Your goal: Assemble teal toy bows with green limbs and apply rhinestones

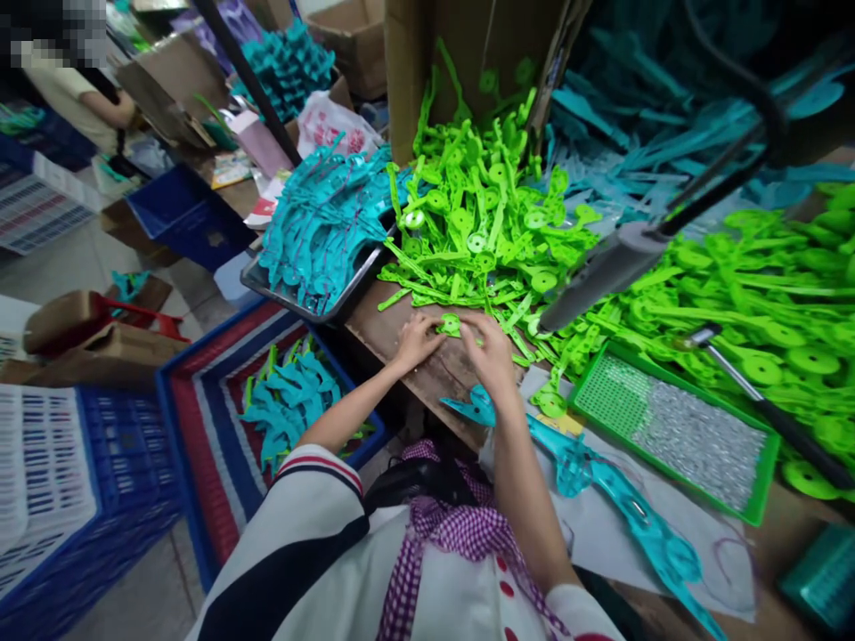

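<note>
Both my hands meet over the wooden workbench (401, 343). My left hand (415, 340) and my right hand (491, 349) pinch a small bright green plastic part (451, 324) between their fingertips. Just behind them spreads a big heap of green plastic parts (487, 214) with round heads and long stems. A teal plastic part (477, 408) lies on the bench under my right wrist, and more teal pieces (628, 499) lie along white paper by my right forearm.
A metal tray of teal parts (321, 231) sits at the bench's left. A green tray of small silvery pieces (674, 427) lies right. A grey-handled tool (601, 271) hangs over the heap. Below left stands a blue crate (200, 418) holding teal parts. Another person (73, 89) stands far left.
</note>
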Tool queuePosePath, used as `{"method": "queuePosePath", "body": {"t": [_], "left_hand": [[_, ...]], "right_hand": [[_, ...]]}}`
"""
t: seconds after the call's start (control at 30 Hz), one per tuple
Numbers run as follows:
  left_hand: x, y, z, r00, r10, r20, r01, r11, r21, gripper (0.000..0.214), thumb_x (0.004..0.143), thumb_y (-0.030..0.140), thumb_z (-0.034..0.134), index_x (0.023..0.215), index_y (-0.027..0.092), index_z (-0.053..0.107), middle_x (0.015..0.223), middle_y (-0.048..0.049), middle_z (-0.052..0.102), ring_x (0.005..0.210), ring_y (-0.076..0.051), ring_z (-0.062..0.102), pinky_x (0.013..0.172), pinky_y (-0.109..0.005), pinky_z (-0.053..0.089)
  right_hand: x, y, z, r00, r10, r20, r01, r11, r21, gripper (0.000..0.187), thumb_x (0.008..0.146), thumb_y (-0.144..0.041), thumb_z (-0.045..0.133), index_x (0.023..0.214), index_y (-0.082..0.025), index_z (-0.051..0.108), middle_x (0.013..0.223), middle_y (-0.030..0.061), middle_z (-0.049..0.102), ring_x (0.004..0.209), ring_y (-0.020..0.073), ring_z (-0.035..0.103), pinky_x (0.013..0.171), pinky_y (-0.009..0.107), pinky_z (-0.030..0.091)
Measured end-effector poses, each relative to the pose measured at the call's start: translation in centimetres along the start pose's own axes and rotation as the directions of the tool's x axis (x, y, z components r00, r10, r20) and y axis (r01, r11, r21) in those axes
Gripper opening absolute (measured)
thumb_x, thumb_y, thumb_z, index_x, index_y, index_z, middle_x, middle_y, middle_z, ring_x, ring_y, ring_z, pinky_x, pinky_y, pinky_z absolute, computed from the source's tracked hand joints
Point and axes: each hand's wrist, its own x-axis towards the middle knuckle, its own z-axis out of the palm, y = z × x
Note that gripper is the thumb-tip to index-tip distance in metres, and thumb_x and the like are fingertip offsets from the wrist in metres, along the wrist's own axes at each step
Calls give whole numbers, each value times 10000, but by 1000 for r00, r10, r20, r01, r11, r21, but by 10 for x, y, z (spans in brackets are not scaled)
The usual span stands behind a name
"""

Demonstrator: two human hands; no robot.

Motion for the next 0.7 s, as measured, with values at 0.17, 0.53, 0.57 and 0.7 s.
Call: {"method": "queuePosePath", "body": {"t": [0.17, 0.53, 0.57, 0.7], "left_hand": [[17, 4, -12, 963, 144, -227, -169, 981, -96, 463, 849, 359, 780, 1257, 191, 640, 1232, -110, 617, 1147, -232, 633, 1000, -375, 522], [167, 129, -18, 925, 377, 52, -376, 883, 280, 469, 994, 283, 565, 1448, 170, 527, 1492, -171, 525, 1387, -295, 496, 1174, -466, 376], [168, 136, -13, 926, 371, 70, -373, 872, 317, 520, 991, 296, 574, 1489, 171, 487, 1543, -179, 479, 1435, -309, 448, 1203, -481, 339], [175, 154, 1, 972, 180, 151, -227, 887, 402, 620, 958, 256, 622, 1530, 117, 430, 1573, -236, 429, 1480, -390, 378, 1197, -551, 335]], "right_hand": [[-71, -5, -54, 991, 133, -28, -135, 987, -81, 243, 988, -399, 586, 1002, -215, 745, 1005, 68, 770, 953, 217, 715, 859, 356, 553], [-112, -14, -83, 881, -297, 369, 462, 711, -531, 209, 1026, -233, 524, 1158, -170, 674, 1106, 105, 752, 921, 220, 706, 829, 366, 512], [-117, -15, -95, 866, -306, 395, 488, 690, -535, 202, 1025, -228, 528, 1156, -173, 671, 1089, 98, 753, 908, 211, 703, 833, 360, 509], [-117, -17, -120, 822, -327, 467, 554, 650, -520, 174, 1028, -224, 524, 1102, -175, 673, 1032, 82, 759, 882, 186, 708, 806, 328, 505]]}}
